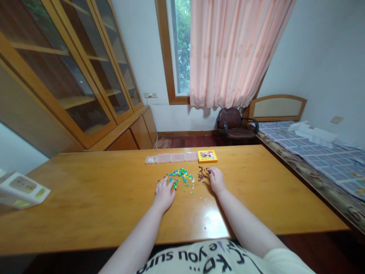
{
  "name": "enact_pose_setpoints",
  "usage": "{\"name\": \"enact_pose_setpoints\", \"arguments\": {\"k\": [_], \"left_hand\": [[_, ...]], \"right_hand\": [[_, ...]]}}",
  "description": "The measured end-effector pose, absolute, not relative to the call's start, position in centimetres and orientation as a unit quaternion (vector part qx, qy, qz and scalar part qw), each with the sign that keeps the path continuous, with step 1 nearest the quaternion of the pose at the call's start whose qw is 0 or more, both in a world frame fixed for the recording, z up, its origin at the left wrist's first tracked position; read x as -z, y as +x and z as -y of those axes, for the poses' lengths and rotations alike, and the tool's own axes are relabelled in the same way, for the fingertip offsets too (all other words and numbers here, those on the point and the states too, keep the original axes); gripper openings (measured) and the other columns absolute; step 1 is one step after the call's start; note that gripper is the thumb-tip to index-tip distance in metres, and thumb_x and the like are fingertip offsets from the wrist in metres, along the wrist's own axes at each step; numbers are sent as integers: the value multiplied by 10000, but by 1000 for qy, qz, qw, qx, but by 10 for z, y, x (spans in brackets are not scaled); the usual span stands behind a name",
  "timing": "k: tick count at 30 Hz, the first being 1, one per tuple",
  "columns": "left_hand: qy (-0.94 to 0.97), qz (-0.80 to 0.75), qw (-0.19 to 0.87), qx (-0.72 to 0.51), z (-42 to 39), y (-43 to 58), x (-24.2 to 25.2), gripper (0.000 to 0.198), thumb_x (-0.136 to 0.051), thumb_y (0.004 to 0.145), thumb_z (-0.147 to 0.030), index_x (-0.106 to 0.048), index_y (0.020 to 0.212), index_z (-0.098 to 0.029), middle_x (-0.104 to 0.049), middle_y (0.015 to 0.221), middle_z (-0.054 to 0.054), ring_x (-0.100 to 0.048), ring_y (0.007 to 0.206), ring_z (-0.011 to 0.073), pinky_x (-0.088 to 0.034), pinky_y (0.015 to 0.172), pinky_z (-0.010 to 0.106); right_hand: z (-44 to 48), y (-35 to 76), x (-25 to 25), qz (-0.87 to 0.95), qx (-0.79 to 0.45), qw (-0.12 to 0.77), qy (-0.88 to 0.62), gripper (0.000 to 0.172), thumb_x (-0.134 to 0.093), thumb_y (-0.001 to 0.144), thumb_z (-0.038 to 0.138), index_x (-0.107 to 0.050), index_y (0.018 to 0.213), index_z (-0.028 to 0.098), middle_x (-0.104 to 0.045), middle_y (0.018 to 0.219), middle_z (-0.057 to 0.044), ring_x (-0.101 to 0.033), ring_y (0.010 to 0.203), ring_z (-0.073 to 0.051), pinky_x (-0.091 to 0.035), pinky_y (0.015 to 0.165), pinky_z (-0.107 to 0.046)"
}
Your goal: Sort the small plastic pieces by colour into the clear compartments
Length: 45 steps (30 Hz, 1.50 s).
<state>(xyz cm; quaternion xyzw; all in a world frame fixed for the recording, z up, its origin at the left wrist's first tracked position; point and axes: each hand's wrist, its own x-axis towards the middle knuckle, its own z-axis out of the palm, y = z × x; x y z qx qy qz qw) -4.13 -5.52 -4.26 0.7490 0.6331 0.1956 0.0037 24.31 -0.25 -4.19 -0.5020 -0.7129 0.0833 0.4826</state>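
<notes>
Cream shirt (196,259) reading "you sure", left fingers (163,183) spread, right fingers (212,171) by brown pieces (201,176), grip unclear

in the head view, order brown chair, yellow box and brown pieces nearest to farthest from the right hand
1. Brown pieces: just left of the right hand.
2. Yellow box: ahead, on the table.
3. Brown chair: farthest, beyond the table.
</notes>
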Motion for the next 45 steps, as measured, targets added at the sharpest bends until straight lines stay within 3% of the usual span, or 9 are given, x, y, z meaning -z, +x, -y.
{"name": "enact_pose_setpoints", "arguments": {"k": [5, 11, 18, 23, 29, 34, 39, 45], "left_hand": [[757, -607, 11, -242, 60, -45, 41, 264, -514, 783, -221, -643, 1014, -214, -542, 1258, 104, -469, 1181, 263, -360, 1019, 439], [741, -627, 15, -237, 57, -43, 41, 287, -519, 818, -284, -637, 1072, -222, -558, 1239, 99, -482, 1152, 267, -378, 994, 448], [737, -630, 35, -244, 54, -45, 43, 145, -561, 800, -271, -680, 874, -237, -621, 1119, 59, -518, 1098, 241, -402, 964, 414], [751, -612, 37, -246, 54, -44, 43, 199, -566, 803, -286, -674, 969, -263, -608, 1157, 49, -499, 1130, 238, -387, 977, 420], [754, -605, 58, -250, 56, -42, 38, 93, -604, 771, -255, -682, 823, -245, -635, 1106, 40, -508, 1113, 240, -394, 968, 420], [749, -562, 83, -339, 54, -31, 25, 100, -579, 787, -240, -667, 834, -232, -666, 1002, 42, -558, 1024, 213, -419, 945, 395], [686, -531, 190, -459, 50, -6, 22, 131, -547, 798, -268, -649, 842, -199, -665, 949, 52, -575, 973, 199, -422, 927, 376], [496, -493, 489, -520, 53, 10, 40, 308, -634, 722, -423, -641, 863, -149, -657, 791, 42, -592, 718, 157, -458, 690, 278]], "right_hand": [[2, 243, 43, 712, -83, 478, -507, 322, -343, 918, 309, -628, 877, 165, -652, 904, -100, -565, 878, -220, -429, 825, -365], [-1, 243, 46, 716, -79, 467, -513, 347, -331, 919, 323, -635, 873, 161, -653, 903, -110, -564, 878, -226, -432, 825, -372], [-1, 244, 48, 718, -75, 460, -518, 354, -331, 915, 314, -643, 861, 155, -653, 921, -121, -563, 897, -230, -428, 839, -373], [1, 243, 47, 726, -77, 445, -519, 342, -338, 915, 307, -645, 873, 162, -648, 913, -109, -559, 886, -221, -420, 831, -360], [1, 243, 44, 737, -67, 425, -521, 323, -351, 910, 296, -641, 891, 154, -643, 905, -106, -555, 877, -218, -415, 822, -355], [20, 217, 32, 751, -95, 422, -500, 274, -391, 902, 284, -639, 858, 176, -654, 878, -81, -566, 863, -209, -426, 799, -342], [51, 175, 31, 767, -136, 433, -453, 183, -477, 873, 267, -620, 956, 189, -665, 929, -68, -585, 892, -200, -440, 812, -340], [57, 170, 34, 772, -100, 458, -428, 286, -600, 822, 354, -578, 1047, 180, -660, 949, -87, -594, 846, -201, -454, 804, -354]]}}
